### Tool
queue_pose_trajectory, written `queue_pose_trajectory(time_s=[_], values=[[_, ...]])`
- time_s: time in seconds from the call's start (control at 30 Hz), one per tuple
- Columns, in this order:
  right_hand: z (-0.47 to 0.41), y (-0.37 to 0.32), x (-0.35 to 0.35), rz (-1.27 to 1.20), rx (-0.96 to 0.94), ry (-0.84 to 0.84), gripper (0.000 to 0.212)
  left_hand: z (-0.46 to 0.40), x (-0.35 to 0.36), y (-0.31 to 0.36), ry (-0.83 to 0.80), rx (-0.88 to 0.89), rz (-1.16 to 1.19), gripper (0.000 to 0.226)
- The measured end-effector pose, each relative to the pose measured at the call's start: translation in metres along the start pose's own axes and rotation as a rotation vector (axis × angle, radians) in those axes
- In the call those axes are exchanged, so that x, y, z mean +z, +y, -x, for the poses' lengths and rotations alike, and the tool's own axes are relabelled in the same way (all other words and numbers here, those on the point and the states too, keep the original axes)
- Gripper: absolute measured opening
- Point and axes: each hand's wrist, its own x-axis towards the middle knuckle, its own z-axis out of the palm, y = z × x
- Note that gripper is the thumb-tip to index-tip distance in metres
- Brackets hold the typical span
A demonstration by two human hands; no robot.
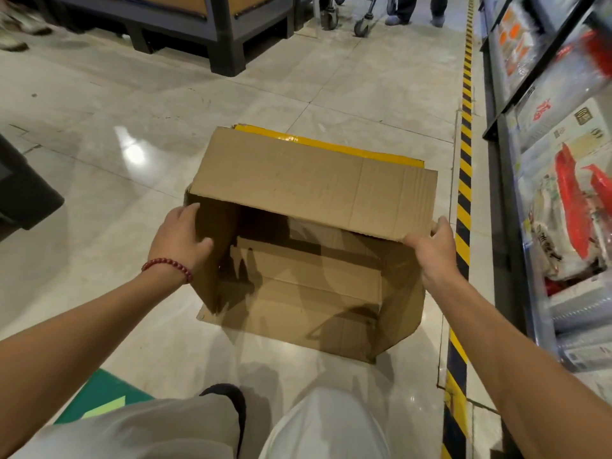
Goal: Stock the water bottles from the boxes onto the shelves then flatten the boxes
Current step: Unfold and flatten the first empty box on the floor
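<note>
An empty brown cardboard box stands on the tiled floor in front of me, open at the top, with yellow tape along its far edge. Its far flap is folded over the opening. My left hand grips the box's left wall near the top corner; a red bead bracelet is on that wrist. My right hand grips the right end of the folded flap and the right wall. No water bottles show inside the box or elsewhere.
A yellow-black hazard stripe runs along the floor at the right, beside a chilled display case of packaged food. A dark display stand and cart wheels with another person's feet lie ahead. A green floor marking sits by my left knee.
</note>
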Motion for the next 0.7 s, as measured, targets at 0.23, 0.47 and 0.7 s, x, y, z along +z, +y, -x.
queue_pose_trajectory(time_s=[0.23, 0.47, 0.7], values=[[0.026, 0.005, 0.023, -0.233, -0.071, 0.028, 0.039, -0.003, -0.017, 0.041, 0.099, 0.256, 0.027, 0.084], [0.033, 0.020, -0.002, -0.116, -0.144, -0.047, 0.032, -0.005, -0.032, 0.072, 0.244, 0.589, -0.094, 0.105], [0.034, 0.043, -0.040, 0.056, -0.238, -0.110, 0.038, 0.017, -0.018, 0.084, -0.003, 0.759, -0.512, 0.015]])
